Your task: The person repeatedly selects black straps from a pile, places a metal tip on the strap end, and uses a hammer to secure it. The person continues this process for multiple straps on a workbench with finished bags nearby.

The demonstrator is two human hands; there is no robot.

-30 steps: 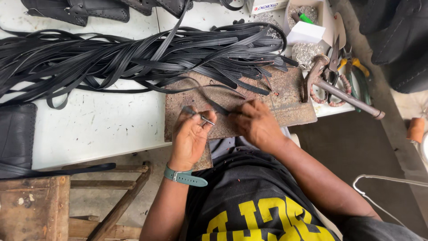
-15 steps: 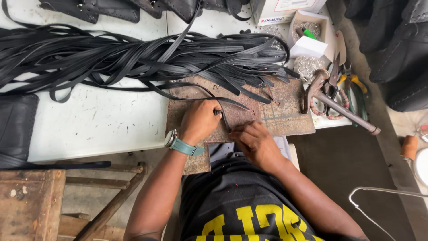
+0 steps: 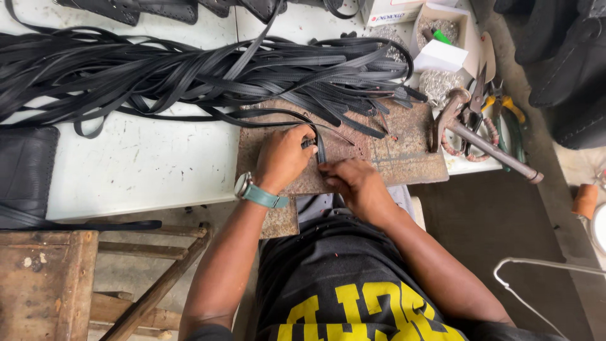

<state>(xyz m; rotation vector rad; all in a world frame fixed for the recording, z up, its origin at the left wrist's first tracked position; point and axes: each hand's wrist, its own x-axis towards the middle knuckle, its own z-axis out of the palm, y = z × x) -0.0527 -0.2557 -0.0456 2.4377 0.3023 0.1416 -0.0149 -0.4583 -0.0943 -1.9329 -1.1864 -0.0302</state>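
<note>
Steel-headed hammer [image 3: 470, 129] lying on white tabletop [image 3: 145, 164] right of rusty metal plate, beside yellow-handled pliers [image 3: 505, 113]. Open cardboard box of small metal bits [image 3: 442, 31] behind. Worn wooden stool [image 3: 44, 284] lower left.

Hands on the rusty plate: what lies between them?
In the head view, a narrow black strap runs between the left hand and right hand, over the rusty plate.

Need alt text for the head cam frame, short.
Seen from above, a person's left hand and right hand pinch a black strap on a rusty metal plate at a white table's edge. A heap of black straps lies behind; a hammer and pliers sit right.
</note>
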